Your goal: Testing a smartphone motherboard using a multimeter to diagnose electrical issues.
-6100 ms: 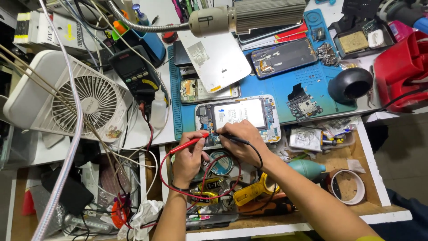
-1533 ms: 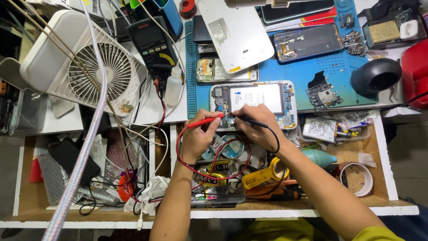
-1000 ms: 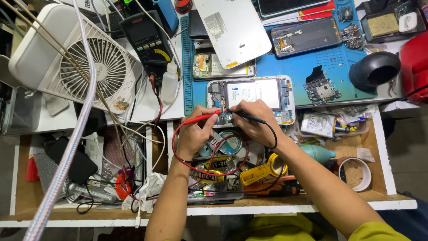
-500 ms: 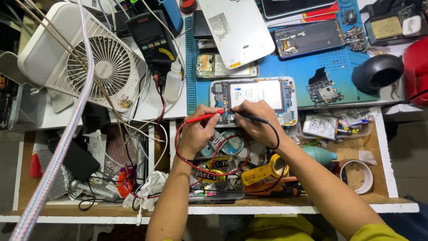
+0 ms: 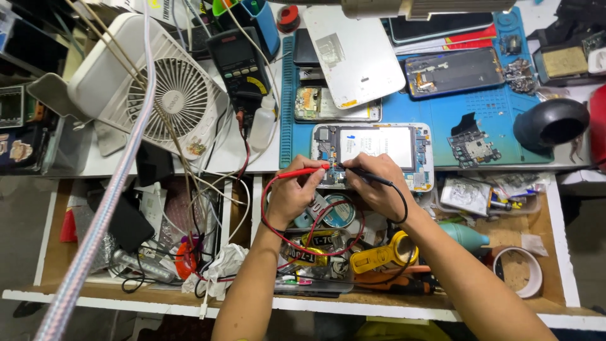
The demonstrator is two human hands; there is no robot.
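Head view: left hand (image 5: 291, 197) and right hand (image 5: 374, 184) pinch probes on opened phone (image 5: 379, 146).

your left hand (image 5: 291, 197) and right hand (image 5: 375, 187) sit side by side at the near edge of the opened phone (image 5: 372, 155) on the mat (image 5: 442, 120), fan (image 5: 167, 95) far left, meter (image 5: 240, 63) behind-left, drawer (image 5: 404, 265) beneath your wrists.

- the probe tips, at twelve o'clock of both hands, are too small to tell exactly where they touch the opened phone (image 5: 372, 151)
- the red box (image 5: 598, 129) at three o'clock is cut off by the edge
- the lamp (image 5: 416, 7) at twelve o'clock is perhaps half shown
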